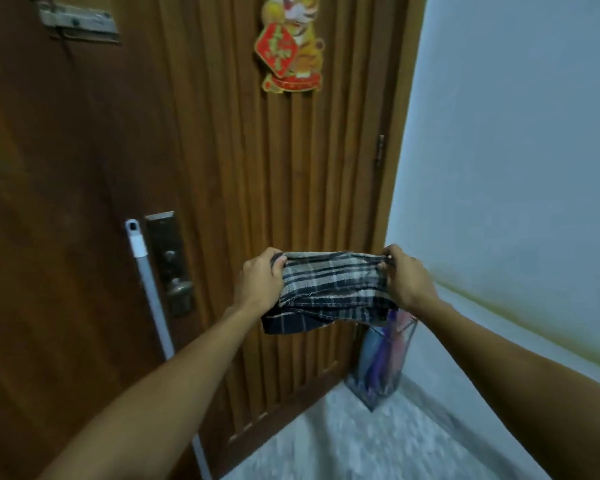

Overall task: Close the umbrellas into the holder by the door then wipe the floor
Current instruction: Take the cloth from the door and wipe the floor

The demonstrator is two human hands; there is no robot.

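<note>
A dark plaid cloth [329, 289] is stretched in the air in front of the wooden door. My left hand [258, 280] grips its left end and my right hand [407, 278] grips its right end, fingers curled over the top edge. Below the cloth, in the corner by the door, stands a clear holder [381, 368] with folded umbrellas [378, 358] inside, purple, blue and pink. The cloth hides the holder's top. The speckled grey floor [343, 441] lies below.
A white mop handle [153, 296] leans against the door [222, 168] left of my arms, beside the lock plate and knob [177, 289]. A red and gold tiger decoration [290, 46] hangs on the door. A pale wall [516, 150] bounds the right side.
</note>
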